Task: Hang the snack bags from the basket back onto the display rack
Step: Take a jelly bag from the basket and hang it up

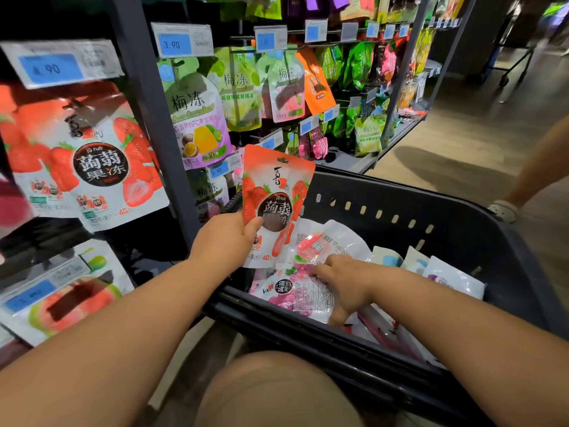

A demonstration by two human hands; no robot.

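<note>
My left hand pinches a red strawberry snack bag by its lower left side and holds it upright over the near left corner of the black basket. Down inside the basket, my right hand has its fingers curled onto a pink grape snack bag lying flat among several other bags. A bag showing its white back lies just behind that hand. The display rack stands to the left, with matching strawberry bags hanging at its near end.
Green, orange and purple snack bags hang in rows along the rack, under blue price tags. A watermelon bag hangs low on the left. Another person's leg and shoe stand right of the basket. My knee is below it.
</note>
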